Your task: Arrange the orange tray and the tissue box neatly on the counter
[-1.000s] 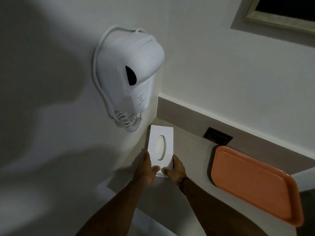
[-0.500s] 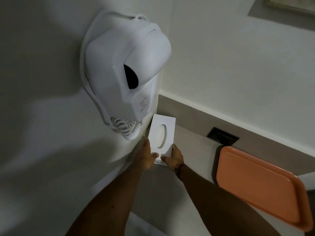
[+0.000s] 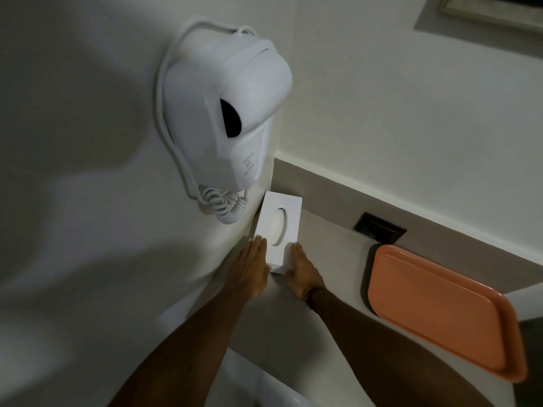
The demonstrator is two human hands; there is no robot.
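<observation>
A white tissue box (image 3: 279, 227) with an oval slot lies flat on the grey counter (image 3: 329, 259), in the back left corner against the wall. My left hand (image 3: 249, 271) rests with flat fingers against the box's near left edge. My right hand (image 3: 301, 273) presses flat on its near right edge. The box sits between both hands. An empty orange tray (image 3: 440, 309) lies on the counter to the right, apart from the box and my hands.
A white wall-mounted hair dryer (image 3: 226, 118) with a coiled cord (image 3: 223, 205) hangs just above the box. A black socket plate (image 3: 379, 227) sits in the backsplash behind the tray. A white basin rim (image 3: 264, 386) shows below my arms.
The box has slid further back into the corner, under the dryer cord. My fingers have flattened along its near sides instead of curling around its near end.
</observation>
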